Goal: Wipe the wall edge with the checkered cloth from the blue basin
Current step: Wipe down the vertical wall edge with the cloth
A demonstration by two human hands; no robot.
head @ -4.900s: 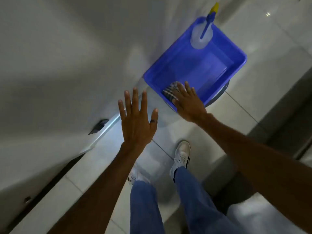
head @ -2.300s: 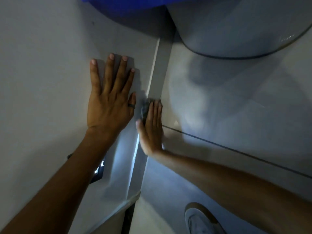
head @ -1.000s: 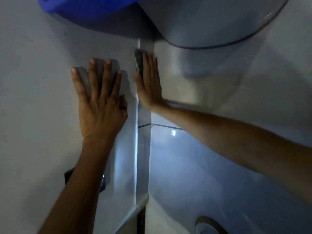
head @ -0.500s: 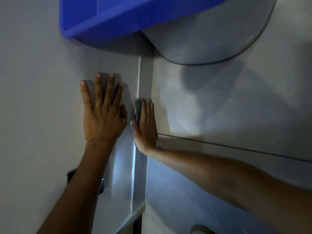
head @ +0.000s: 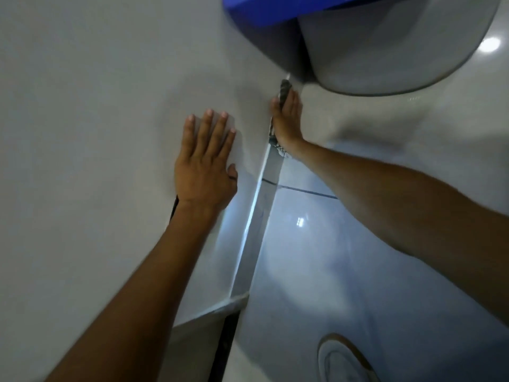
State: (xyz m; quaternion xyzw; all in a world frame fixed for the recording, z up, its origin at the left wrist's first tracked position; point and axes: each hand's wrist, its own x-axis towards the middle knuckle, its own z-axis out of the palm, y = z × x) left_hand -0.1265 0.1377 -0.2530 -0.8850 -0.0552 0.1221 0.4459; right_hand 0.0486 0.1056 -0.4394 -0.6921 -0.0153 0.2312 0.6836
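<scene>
Head view, positions taken from the wall edge (head: 260,205).
Left hand (head: 205,166): flat on the wall just left of the edge, fingers spread.
Right hand (head: 286,119): fingers straight and together, pressing the cloth (head: 283,91) against the edge near its upper end.
Cloth: showing above the fingertips and below the wrist.
Basin (head: 264,9): blue, above the edge's top.
Shoe (head: 344,359): lower right of the edge.
</scene>
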